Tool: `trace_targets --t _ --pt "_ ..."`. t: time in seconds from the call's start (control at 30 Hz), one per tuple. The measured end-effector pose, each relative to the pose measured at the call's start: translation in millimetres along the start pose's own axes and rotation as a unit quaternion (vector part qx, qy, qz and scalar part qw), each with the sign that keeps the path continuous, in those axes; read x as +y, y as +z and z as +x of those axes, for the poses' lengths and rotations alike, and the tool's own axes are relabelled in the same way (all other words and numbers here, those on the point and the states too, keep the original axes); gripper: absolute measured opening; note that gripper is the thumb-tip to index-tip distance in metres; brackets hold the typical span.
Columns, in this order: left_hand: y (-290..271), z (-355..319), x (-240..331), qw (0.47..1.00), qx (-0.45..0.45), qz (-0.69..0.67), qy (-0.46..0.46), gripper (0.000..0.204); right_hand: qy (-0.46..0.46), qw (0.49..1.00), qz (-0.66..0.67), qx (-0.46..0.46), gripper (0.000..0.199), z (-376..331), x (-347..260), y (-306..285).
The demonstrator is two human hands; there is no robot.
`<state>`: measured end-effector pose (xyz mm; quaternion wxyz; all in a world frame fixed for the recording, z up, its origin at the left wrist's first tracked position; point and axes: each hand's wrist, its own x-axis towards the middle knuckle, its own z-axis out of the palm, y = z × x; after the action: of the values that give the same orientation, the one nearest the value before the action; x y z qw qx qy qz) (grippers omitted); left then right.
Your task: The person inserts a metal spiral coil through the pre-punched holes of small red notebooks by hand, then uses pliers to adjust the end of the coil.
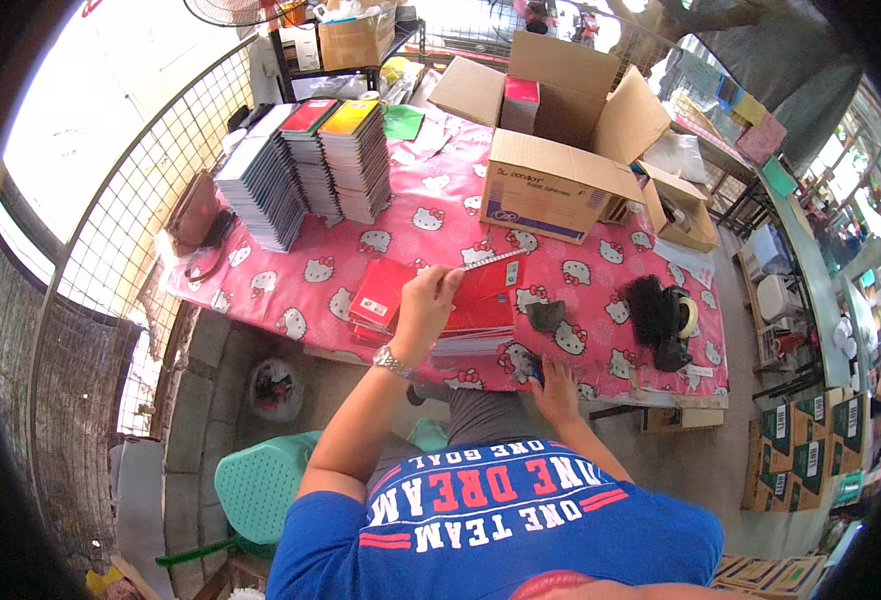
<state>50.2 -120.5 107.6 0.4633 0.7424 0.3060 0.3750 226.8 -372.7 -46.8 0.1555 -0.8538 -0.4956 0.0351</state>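
My left hand (431, 300), a watch on its wrist, is closed at the spiral edge of a red notebook (488, 283), fingertips pinched together. That notebook lies on a low pile of red notebooks (469, 338) at the table's near edge. Another red notebook (378, 290) rests to the left, partly behind my wrist. On the near edge, right of the pile, my right hand (558, 390) lies with its fingers stretched out. Beside its fingers is a small dark and blue object (533, 370), too small to name. A dark green piece (547, 316) lies farther in.
Tall notebook stacks (356, 165) stand back left, beside a brown bag (193, 212). An open cardboard box (551, 185) stands at the back, with a smaller box (683, 210) to its right. A tape roll (688, 316) and black mesh (647, 308) lie right. A green stool (261, 485) stands below left.
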Motion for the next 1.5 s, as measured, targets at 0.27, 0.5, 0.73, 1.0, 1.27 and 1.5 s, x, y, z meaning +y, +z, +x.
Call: trace_targets --t 0.27,0.5,0.73,1.0,1.27,1.5 --pt "-2 -1 6 0.999 -0.020 -0.024 -0.030 0.021 -0.127 0.920 0.305 0.211 0.050 52 -91 -114" --pt "0 -2 -4 0.997 0.000 0.022 0.075 0.017 -0.251 0.921 0.223 0.199 0.048 80 -154 -145" --pt "3 -4 -17 0.998 -0.006 -0.028 0.048 0.016 -0.256 0.934 0.148 0.198 0.045 80 -164 -146" --pt "9 -11 -17 0.995 0.031 -0.024 0.092 0.014 -0.170 0.923 0.304 0.163 0.037 68 -169 -153" --pt "9 -15 -7 0.990 0.078 0.003 0.119 0.015 -0.186 0.927 0.301 0.123 0.038 75 -157 -145" --pt "-22 -4 -14 0.972 0.209 -0.078 0.080 0.016 -0.083 0.883 0.453 0.088 0.036 80 -113 -125"
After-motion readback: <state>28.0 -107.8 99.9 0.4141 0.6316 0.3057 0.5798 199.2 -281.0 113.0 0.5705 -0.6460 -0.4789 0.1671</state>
